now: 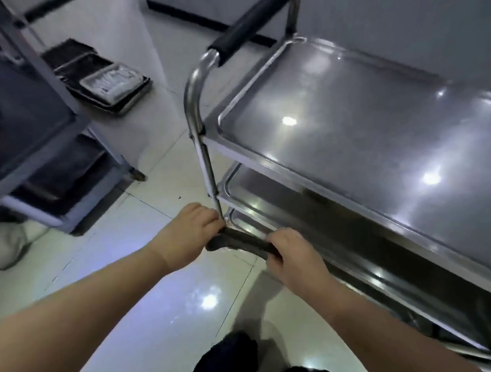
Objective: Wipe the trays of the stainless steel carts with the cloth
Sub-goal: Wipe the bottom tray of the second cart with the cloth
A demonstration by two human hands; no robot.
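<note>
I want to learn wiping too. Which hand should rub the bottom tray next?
Probably the right hand: it grips the cloth right beside the bottom tray, while the left hand holds the other end out by the corner post.

We find the widest free room over the top tray [354, 130], right of frame, open from above. The gaps to the lower trays [253, 188] are shallow, open from the near side. The upright post [206, 165] and padded handle [250, 23] bar the left end of the cart [266, 162]. At the post's foot our left hand [194, 231] and right hand [291, 251] grip the cloth [238, 243], filling that corner. Open floor [96, 233] at centre left ends at a second cart [14, 105], upper left, and stacked trays [110, 85] beyond.
</note>
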